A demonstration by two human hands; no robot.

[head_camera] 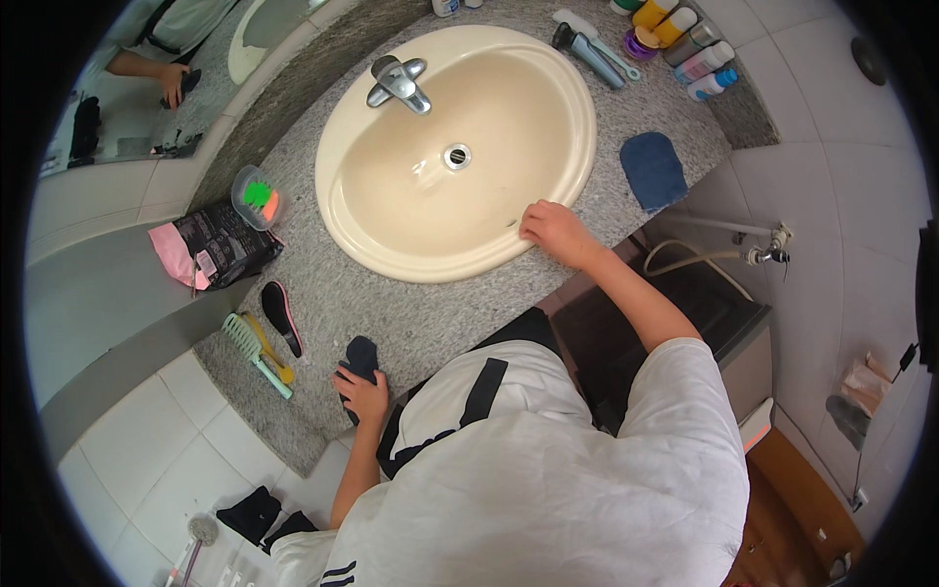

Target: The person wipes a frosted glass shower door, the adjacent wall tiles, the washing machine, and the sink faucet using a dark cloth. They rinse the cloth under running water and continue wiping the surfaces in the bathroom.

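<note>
The cream oval washbasin [469, 191] is set in a grey granite countertop [411, 315], with a chrome faucet [400, 84] on its rim. My right hand [555, 233] rests on the near right rim of the basin, its fingers bent over the inner edge; I cannot tell whether it holds anything. A small dark mark lies on the basin wall beside its fingertips. My left hand [364, 395] lies on a dark blue cloth [362, 354] at the counter's near left part, fingers spread over it. A second blue cloth [654, 170] lies flat to the right of the basin.
Left of the basin are a black and pink bag [227, 246], a plastic tub [253, 198], a black hairbrush [281, 315] and a mint-green brush [253, 348]. An electric shaver or trimmer [590, 57] and several bottles [704, 62] stand or lie at the back right. A mirror [213, 44] borders the counter.
</note>
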